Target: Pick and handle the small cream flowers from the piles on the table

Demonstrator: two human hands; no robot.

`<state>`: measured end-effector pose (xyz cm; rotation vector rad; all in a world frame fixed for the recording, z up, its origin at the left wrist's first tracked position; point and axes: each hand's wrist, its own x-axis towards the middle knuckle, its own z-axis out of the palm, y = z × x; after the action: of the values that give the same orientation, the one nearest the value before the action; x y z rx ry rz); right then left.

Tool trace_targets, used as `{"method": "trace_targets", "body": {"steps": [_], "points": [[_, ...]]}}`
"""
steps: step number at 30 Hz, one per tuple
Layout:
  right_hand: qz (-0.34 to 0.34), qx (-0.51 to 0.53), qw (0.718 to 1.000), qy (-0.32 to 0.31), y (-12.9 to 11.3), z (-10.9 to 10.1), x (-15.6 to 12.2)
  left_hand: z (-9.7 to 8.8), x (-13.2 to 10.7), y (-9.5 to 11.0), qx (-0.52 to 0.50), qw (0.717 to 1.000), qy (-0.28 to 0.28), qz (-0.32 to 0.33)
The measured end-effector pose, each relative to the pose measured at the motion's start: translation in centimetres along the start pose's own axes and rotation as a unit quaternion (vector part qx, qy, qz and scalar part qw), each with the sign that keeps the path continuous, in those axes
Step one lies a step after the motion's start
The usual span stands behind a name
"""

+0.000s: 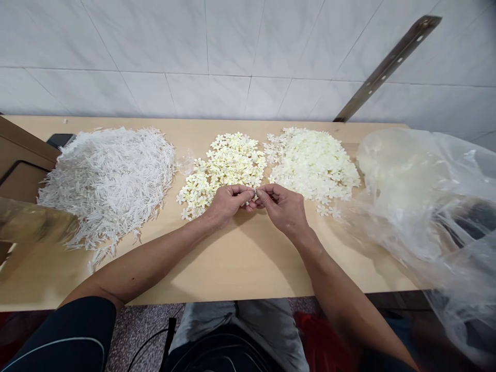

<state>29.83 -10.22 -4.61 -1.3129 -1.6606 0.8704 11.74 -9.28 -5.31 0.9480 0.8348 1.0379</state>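
My left hand and my right hand meet fingertip to fingertip over the wooden table, just in front of a heap of yellow-centred cream flowers. Both hands are pinched shut around a small white piece between them, too small to name. A second heap of paler cream flower petals lies to the right of my right hand. A large pile of thin white plastic stems lies to the left.
A big clear plastic bag covers the table's right end and hangs over its edge. A brown cardboard box stands at the far left. A white tiled wall and a slanted metal bar lie behind.
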Motion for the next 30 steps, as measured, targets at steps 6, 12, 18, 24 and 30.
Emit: {"method": "trace_targets", "body": {"steps": [6, 12, 18, 24, 30], "points": [[-0.065, -0.148, 0.986, 0.041, -0.24, -0.1, -0.04, 0.0, 0.01, -0.03, -0.017, 1.0, -0.004, -0.004], [-0.144, -0.209, 0.966, 0.056, -0.37, 0.05, -0.11, -0.17, 0.22, -0.39, 0.002, 1.0, 0.009, 0.003], [-0.064, -0.136, 0.989, 0.004, -0.24, -0.26, -0.03, -0.14, 0.25, -0.49, 0.008, 1.0, 0.013, 0.002], [-0.119, -0.208, 0.97, 0.038, -0.42, -0.1, -0.22, -0.23, 0.19, -0.34, 0.012, 1.0, 0.01, 0.004], [-0.154, -0.243, 0.956, 0.052, -0.09, 0.34, -0.38, -0.25, 0.23, -0.56, 0.042, 0.999, 0.023, 0.01]]}}
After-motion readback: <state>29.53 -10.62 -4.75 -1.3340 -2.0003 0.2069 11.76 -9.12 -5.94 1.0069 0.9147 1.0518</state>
